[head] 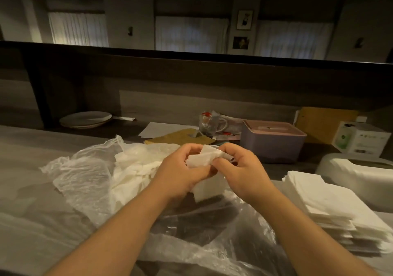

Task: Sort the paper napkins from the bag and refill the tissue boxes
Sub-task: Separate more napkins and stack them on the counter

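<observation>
Head view showed both hands meeting at centre over the bench (25, 160), pinching one thin white paper napkin (201, 158) between them: the left hand (184, 169) curled on its left edge, the right hand (238, 169) on its right. A square stack of sorted white napkins (323, 199) lay just right, nearer the right hand; the crumpled clear plastic bag (85, 173) of loose napkins lay left.

No legible text anywhere
</observation>
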Demonstrator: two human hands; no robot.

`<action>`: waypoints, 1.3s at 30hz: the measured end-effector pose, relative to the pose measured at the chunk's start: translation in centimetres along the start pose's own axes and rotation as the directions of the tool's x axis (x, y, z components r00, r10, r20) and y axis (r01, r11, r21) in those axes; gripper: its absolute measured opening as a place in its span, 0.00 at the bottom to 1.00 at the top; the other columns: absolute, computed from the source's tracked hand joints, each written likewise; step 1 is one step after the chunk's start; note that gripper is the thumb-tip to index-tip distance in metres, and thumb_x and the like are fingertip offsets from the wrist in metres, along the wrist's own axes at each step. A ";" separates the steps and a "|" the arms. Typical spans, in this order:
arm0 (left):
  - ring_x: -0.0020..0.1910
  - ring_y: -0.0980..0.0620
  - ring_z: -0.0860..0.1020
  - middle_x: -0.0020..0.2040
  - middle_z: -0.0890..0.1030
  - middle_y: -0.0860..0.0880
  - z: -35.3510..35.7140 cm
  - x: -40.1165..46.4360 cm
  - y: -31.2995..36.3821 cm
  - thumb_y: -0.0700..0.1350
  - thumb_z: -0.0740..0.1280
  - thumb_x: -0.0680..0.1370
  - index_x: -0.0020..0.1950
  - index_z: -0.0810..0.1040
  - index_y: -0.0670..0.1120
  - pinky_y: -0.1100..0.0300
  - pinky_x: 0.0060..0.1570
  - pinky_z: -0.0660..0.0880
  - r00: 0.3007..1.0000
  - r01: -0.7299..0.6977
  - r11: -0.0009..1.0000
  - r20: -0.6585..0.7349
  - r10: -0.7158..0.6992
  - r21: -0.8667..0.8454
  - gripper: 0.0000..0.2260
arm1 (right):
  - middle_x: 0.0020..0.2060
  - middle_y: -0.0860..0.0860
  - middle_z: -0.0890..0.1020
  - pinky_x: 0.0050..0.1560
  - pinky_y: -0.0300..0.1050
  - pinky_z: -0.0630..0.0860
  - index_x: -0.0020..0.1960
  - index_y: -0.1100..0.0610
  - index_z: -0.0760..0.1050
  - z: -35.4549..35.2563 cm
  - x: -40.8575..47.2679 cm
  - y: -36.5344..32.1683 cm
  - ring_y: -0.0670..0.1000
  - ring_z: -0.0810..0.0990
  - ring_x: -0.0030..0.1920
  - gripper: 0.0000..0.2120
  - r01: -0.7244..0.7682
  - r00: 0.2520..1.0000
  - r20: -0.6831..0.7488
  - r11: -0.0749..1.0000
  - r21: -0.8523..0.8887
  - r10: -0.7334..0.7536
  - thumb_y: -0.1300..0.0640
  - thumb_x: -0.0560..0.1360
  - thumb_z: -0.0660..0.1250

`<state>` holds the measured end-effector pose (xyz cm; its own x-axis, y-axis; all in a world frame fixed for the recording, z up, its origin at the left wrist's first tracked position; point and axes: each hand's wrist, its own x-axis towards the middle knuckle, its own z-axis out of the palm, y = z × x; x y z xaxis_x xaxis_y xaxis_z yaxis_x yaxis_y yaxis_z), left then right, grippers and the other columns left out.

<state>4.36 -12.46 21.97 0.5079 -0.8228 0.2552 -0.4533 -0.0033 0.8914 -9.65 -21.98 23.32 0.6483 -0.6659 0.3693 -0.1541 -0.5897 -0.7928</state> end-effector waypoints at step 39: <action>0.61 0.30 0.79 0.60 0.83 0.33 -1.2 -0.1 1.1 0.63 0.63 0.80 0.69 0.76 0.41 0.35 0.64 0.74 0.851 0.438 -0.001 0.415 -0.322 -0.899 0.29 | 0.43 0.55 0.86 0.36 0.46 0.77 0.48 0.55 0.85 -0.6 -0.5 -2.8 0.57 0.77 0.37 0.06 -0.236 0.972 0.102 0.852 0.467 0.213 0.58 0.80 0.69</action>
<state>4.68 -11.65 23.38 0.2740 -0.9349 -0.2256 0.8814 0.1503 0.4479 -10.00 -20.28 25.66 0.6731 -0.7261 0.1404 0.0644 -0.1317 -0.9892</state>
